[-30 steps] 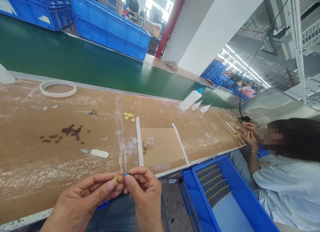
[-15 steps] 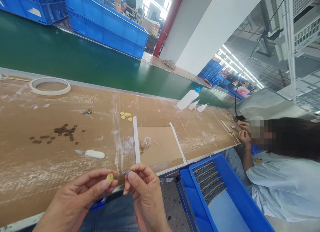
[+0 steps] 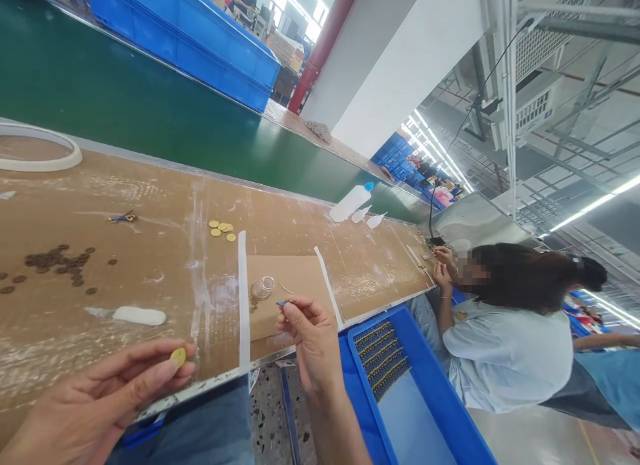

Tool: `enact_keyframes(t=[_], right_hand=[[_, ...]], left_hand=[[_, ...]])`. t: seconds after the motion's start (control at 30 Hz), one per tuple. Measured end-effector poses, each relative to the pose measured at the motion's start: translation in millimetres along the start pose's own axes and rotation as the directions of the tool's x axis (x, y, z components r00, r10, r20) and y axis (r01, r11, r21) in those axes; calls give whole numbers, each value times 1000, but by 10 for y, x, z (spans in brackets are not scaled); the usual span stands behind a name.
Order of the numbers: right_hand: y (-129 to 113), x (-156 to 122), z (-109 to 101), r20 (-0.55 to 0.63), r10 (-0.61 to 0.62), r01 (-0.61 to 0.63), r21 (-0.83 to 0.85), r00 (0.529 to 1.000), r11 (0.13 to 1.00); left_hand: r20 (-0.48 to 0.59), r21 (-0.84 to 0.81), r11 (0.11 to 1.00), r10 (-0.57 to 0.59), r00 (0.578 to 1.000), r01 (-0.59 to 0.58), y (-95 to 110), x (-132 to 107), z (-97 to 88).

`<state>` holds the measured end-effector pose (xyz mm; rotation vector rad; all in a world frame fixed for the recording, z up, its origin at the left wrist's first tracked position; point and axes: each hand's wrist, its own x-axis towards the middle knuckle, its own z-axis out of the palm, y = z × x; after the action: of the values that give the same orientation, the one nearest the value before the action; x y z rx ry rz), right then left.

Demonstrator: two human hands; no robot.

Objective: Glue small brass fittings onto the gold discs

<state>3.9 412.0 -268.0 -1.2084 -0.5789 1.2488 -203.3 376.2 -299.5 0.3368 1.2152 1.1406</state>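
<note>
Head view. Left hand (image 3: 95, 405), lower left of frame, pinches a small yellow disc (image 3: 178, 356) between thumb and forefinger, flat face toward the camera; it looks light, rigid and easily dropped, best held by the rim. Right hand (image 3: 313, 335), centre bottom, fingertips closed on a thin blue-tipped pin (image 3: 281, 303), long axis pointing left, beside the clear glass dish (image 3: 262, 288). The pin looks bendable.

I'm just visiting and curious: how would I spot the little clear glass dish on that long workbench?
Start at the long brown workbench beside the green belt. Near its front edge lies a paler cardboard square framed by white strips. The clear dish sits on that square's left side, just beyond the right hand; it alone is see-through, unlike the brass discs farther back.
</note>
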Motion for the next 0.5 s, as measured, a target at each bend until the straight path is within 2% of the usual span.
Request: enact_keyframes(t=[0.23,0.5], right_hand=[[-26,335,-53,15,-99,100,-198,995,975],[-16,461,-33,76,-156,173,-353,985,920]], left_hand=[[11,4,1000,-23,1000,23,-1,-10,-18],[-11,-21,1000,-7,1000,7,27,-36,26]])
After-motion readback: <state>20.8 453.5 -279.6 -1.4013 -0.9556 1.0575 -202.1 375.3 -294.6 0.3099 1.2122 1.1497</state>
